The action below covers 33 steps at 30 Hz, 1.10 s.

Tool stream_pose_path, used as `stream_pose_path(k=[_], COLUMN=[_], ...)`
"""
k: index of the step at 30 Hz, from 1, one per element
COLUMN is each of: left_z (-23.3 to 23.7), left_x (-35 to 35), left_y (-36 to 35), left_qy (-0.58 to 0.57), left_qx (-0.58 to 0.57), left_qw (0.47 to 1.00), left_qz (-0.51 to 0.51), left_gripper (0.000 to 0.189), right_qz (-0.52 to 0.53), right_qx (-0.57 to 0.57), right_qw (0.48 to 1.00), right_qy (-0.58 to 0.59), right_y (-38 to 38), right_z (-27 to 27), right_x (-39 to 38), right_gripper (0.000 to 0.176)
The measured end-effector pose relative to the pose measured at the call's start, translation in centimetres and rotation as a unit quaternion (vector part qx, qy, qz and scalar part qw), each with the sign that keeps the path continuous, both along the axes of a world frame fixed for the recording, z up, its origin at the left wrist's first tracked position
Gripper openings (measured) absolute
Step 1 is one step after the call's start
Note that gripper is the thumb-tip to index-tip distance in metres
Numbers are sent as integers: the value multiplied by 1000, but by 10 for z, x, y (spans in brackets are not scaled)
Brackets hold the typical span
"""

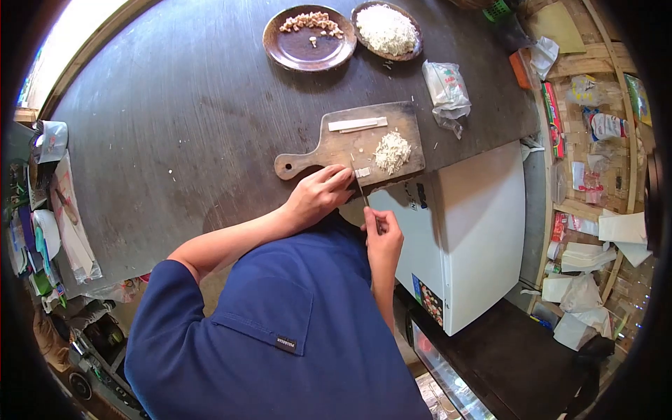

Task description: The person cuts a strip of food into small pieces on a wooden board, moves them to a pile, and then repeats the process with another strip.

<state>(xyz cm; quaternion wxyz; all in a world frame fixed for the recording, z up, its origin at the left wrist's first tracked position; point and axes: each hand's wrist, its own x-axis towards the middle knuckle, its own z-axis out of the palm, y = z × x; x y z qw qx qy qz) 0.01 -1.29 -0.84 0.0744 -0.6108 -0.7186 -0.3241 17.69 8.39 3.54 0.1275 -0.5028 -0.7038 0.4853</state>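
My right hand (383,234) is closed around the handle of a thin knife (361,190), its blade reaching over the near edge of a wooden cutting board (332,143). My left hand (324,190) rests at that edge with bent fingers pressed together on a white strip (362,172); its end shows beside the blade, the rest hidden by the fingers. To the right on the board lies a pile of thin white slivers (392,152). Farther back on it are longer white strips (358,124) laid side by side.
Behind the board stand a brown plate (308,61) with small brown pieces and a dark bowl heaped with white shreds (386,30). A plastic packet (446,91) lies on the dark table (175,140). A white appliance (483,231) is at the right.
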Motion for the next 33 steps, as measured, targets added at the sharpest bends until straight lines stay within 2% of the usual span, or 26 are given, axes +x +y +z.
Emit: stream_pose_path(k=[2, 5, 6, 11, 14, 16, 20, 23, 26, 31, 33], left_z=[-1, 2, 2, -2, -1, 0, 2, -1, -3, -2, -5], left_x=[0, -3, -1, 0, -1, -2, -1, -2, -2, -5, -2], left_y=[0, 0, 0, 1, 1, 0, 0, 0, 0, 0, 0], left_qy=[-15, 18, -4, -5, -18, -2, -8, 4, 6, 22, 5], left_qx=[3, 4, 2, 15, 17, 15, 18, 19, 16, 11, 15], left_qw=[1000, 1000, 1000, 1000, 1000, 1000, 1000, 1000, 1000, 1000, 1000], left_qz=[2, -12, -5, 4, -1, -6, 1, -9, -14, -14, -10], left_gripper=[30, 29, 26, 29, 28, 28, 25, 24, 23, 22, 19], right_qz=[9, 15, 17, -6, -4, 14, -1, -4, 7, 9, 5], right_qx=[-8, 15, 21, -11, -28, 12, -9, -26, -30, -21, -27], right_qw=[999, 999, 1000, 1000, 998, 999, 1000, 1000, 998, 1000, 1000], right_qy=[50, 26, 10, -3, 62, 34, -7, 2, 60, -21, -6], right_y=[4, 1, -1, -3, 0, 0, -6, -2, 1, -4, -4], right_z=[-4, 3, 5, 1, -2, 6, 2, 2, 1, 13, 10], right_x=[-11, -6, 1, 12, -2, -8, 15, 9, -5, 13, 13], right_gripper=[27, 26, 26, 25, 25, 26, 26, 26, 26, 27, 27])
